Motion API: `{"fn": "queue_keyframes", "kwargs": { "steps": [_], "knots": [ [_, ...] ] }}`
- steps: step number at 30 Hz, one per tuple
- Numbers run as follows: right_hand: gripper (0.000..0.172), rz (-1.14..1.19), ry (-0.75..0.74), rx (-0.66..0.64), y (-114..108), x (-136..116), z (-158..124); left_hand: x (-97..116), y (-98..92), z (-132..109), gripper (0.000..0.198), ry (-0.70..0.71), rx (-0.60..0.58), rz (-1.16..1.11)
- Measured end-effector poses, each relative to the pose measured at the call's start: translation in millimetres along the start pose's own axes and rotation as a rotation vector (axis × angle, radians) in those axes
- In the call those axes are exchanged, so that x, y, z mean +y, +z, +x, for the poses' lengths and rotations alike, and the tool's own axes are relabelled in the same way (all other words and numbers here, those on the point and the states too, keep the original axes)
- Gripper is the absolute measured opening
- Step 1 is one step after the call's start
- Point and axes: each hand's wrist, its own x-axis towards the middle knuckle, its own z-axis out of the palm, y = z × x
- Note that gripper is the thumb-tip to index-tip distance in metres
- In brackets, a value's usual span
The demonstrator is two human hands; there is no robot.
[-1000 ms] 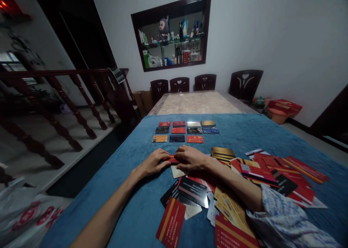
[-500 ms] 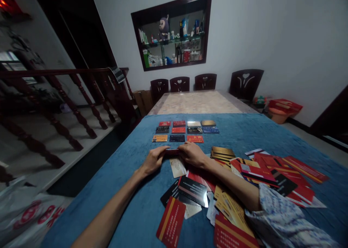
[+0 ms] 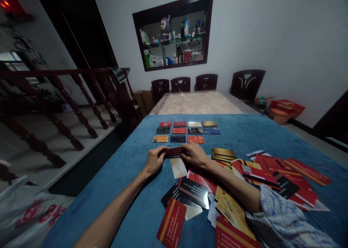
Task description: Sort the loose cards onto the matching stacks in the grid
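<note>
Between my two hands is a dark red card (image 3: 174,152), or a thin stack of them, held by its short ends. My left hand (image 3: 155,160) pinches its left end, and my right hand (image 3: 194,154) grips the right end. Just beyond lie cards in rows: an orange card (image 3: 160,139), a dark blue card (image 3: 178,139) and a red card (image 3: 196,140) make up the nearest row. A cream card (image 3: 178,168) lies below my hands. Nearer to me are a black card (image 3: 194,191) and a red card with a gold stripe (image 3: 172,222), partly overlapping others.
Loose cards, mostly red (image 3: 288,172), spread over the right side of the blue cloth (image 3: 130,211). Gold cards (image 3: 223,153) lie beside my right forearm. Chairs (image 3: 206,82) stand beyond the table's far end. A wooden railing (image 3: 78,106) runs along the left, above a plastic bag (image 3: 35,215).
The held card has tilted so that more of its dark red face shows between my hands. Both hands stay in nearly the same place. The view has shifted slightly.
</note>
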Motion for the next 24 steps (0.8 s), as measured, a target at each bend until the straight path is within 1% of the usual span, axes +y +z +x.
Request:
{"fn": "queue_keyframes", "kwargs": {
  "steps": [2, 4, 8, 12, 15, 18, 21, 24],
  "knots": [
    [0.014, 0.049, -0.02, 0.023, 3, 3, 1, 0, 2.6, 0, 0.018, -0.045, 0.026, -0.032],
    [0.012, 0.123, -0.06, 0.058, 6, 6, 2, 1, 5.6, 1, 0.016, -0.079, 0.027, -0.074],
    [0.011, 0.307, -0.082, 0.185, 9, 10, 5, 2, 8.7, 2, 0.012, -0.123, -0.023, -0.164],
    [0.013, 0.403, -0.116, 0.277, 12, 9, 5, 4, 7.8, 2, 0.014, -0.097, -0.074, -0.166],
    [0.013, 0.351, -0.143, 0.314, 12, 7, 3, 4, 7.2, 1, 0.015, -0.084, -0.054, -0.134],
    [0.014, 0.224, -0.182, 0.333, 10, 5, 2, 7, 5.7, 1, 0.018, -0.074, 0.02, -0.12],
    [0.02, 0.082, -0.237, 0.343, 8, 3, 1, 15, 2.3, -1, 0.019, -0.02, 0.084, -0.137],
    [0.023, -0.036, -0.287, 0.325, 8, 3, 2, 24, 0.5, -3, 0.023, 0.049, 0.087, -0.123]
  ]
}}
